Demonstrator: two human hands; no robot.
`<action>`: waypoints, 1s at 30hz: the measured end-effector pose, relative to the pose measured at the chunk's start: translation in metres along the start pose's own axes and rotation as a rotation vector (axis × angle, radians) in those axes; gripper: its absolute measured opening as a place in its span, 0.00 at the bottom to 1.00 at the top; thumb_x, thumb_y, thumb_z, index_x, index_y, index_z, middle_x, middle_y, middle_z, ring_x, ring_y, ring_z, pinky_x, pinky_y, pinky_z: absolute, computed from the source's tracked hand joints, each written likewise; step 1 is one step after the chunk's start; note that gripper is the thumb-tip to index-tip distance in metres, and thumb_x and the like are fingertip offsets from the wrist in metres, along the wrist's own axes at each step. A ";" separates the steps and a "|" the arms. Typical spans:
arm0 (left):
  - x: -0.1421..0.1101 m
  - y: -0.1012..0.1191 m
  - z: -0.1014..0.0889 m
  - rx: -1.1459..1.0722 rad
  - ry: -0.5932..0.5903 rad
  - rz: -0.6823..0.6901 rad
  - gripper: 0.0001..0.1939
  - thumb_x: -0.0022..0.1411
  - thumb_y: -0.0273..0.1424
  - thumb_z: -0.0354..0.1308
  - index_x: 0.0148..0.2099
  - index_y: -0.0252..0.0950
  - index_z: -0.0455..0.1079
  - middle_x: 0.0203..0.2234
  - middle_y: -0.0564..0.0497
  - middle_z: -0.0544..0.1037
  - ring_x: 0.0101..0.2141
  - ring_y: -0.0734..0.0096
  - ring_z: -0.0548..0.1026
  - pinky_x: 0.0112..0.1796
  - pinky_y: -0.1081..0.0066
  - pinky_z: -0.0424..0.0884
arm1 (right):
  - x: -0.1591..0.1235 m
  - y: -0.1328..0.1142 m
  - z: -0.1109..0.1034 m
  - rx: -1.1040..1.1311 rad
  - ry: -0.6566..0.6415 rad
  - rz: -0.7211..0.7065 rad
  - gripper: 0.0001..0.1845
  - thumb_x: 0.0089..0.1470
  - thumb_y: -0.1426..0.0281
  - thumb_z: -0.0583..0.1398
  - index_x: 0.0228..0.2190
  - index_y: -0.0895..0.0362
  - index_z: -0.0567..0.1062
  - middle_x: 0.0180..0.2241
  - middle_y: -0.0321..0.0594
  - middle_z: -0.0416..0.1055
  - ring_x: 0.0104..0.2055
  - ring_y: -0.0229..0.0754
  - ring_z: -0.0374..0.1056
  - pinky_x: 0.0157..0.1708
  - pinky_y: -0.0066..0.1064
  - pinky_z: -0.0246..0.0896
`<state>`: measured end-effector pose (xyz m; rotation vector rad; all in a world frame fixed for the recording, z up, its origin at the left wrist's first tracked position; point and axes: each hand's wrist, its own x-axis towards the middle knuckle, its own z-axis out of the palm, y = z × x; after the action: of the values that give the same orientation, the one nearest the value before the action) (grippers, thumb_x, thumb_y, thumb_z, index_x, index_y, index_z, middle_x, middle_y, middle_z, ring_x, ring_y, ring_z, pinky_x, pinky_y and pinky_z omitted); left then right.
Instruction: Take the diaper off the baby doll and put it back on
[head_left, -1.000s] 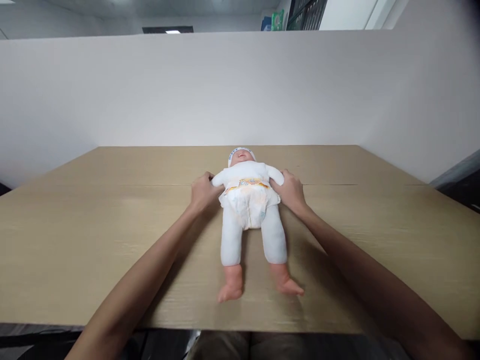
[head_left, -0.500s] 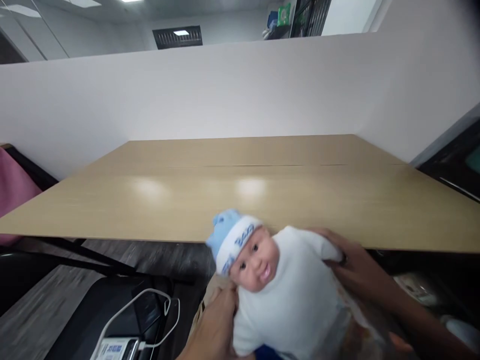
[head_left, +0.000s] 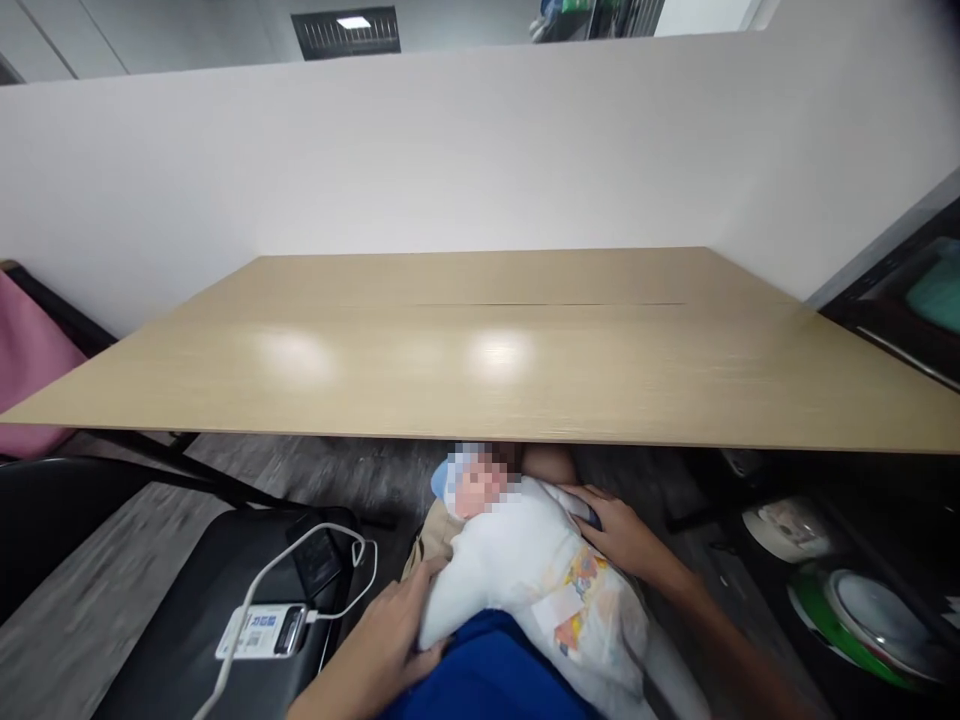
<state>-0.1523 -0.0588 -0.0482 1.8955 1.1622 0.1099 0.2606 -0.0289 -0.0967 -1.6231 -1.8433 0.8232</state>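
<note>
A baby doll (head_left: 502, 545) in a white top and a diaper with a colourful print lies slantwise on my lap, its head toward the desk edge. Its blue and white cap is partly blurred out. My left hand (head_left: 409, 615) is closed around the doll's sleeved arm on the left, thumb below it. On the other side, my right hand (head_left: 619, 535) grips the doll's other arm near the dark cuff. Blue cloth (head_left: 487, 670) shows under the doll, between my arms.
A wooden desk (head_left: 450, 360) stands just ahead, its front edge above the doll's head. At left, a black chair (head_left: 180, 600) carries a white device (head_left: 259, 632) with a white cable. Round containers (head_left: 862, 620) sit under the desk at right. A pink cloth (head_left: 34, 360) hangs far left.
The doll has gone down from in front of the desk edge onto my lap, both hands moving with it. My view has tilted down, showing more of the chair and floor.
</note>
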 end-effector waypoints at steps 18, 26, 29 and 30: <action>-0.033 -0.238 -0.051 0.137 0.664 -0.827 0.37 0.61 0.65 0.47 0.48 0.38 0.75 0.45 0.34 0.85 0.51 0.32 0.83 0.52 0.46 0.77 | -0.054 -0.155 0.036 0.383 -0.200 -0.212 0.10 0.76 0.64 0.58 0.48 0.49 0.80 0.47 0.37 0.80 0.53 0.43 0.75 0.57 0.36 0.68; -0.002 -0.301 -0.073 0.187 0.446 -0.997 0.39 0.64 0.61 0.48 0.54 0.32 0.77 0.52 0.26 0.84 0.59 0.27 0.80 0.58 0.41 0.71 | -0.056 -0.164 0.047 0.309 -0.277 -0.320 0.09 0.75 0.63 0.60 0.48 0.49 0.80 0.46 0.36 0.81 0.51 0.44 0.76 0.59 0.39 0.66; 0.006 -0.306 -0.079 0.179 0.461 -1.032 0.39 0.65 0.59 0.47 0.55 0.30 0.78 0.52 0.24 0.84 0.58 0.23 0.80 0.57 0.38 0.70 | -0.055 -0.152 0.039 0.322 -0.185 -0.283 0.09 0.76 0.65 0.60 0.48 0.49 0.81 0.45 0.35 0.82 0.50 0.43 0.76 0.57 0.38 0.67; 0.006 -0.306 -0.080 0.182 0.476 -1.038 0.39 0.66 0.59 0.46 0.55 0.29 0.77 0.51 0.23 0.83 0.58 0.23 0.80 0.57 0.37 0.70 | -0.055 -0.144 0.034 0.310 -0.146 -0.270 0.09 0.76 0.66 0.59 0.48 0.49 0.81 0.44 0.36 0.82 0.50 0.44 0.76 0.56 0.38 0.68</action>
<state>-0.3941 0.0484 -0.2213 1.2115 2.4052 -0.1336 0.1468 -0.0994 -0.0119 -1.1212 -1.8699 1.0646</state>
